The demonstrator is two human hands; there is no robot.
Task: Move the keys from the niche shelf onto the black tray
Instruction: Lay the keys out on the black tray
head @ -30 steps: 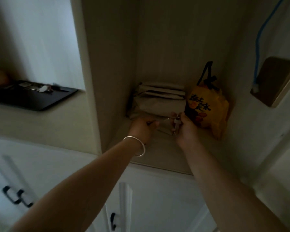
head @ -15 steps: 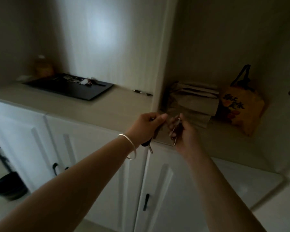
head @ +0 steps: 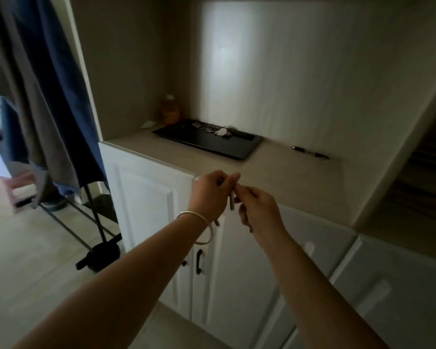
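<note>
Both my hands hold the keys [head: 232, 201] in the air in front of the white cabinet, just short of the counter's front edge. My left hand [head: 209, 195], with a silver bangle on its wrist, pinches them from the left; a key tip hangs below its wrist. My right hand [head: 258, 210] grips them from the right. The black tray [head: 227, 146] lies on the counter beyond my hands, with a small bunch of keys and trinkets [head: 218, 129] at its far edge. The niche shelf [head: 423, 197] is at the right edge, dark.
A black pen [head: 310, 152] lies on the counter [head: 287, 182] right of the tray. An orange jar [head: 170, 110] stands in the back corner. Blue and grey clothes [head: 43, 84] hang on a black rack at left. White cabinet doors [head: 146, 197] are below.
My hands have lifted the keys out of the niche and carried them left, in front of the counter. The view has swung left, so the tray is now straight ahead.
</note>
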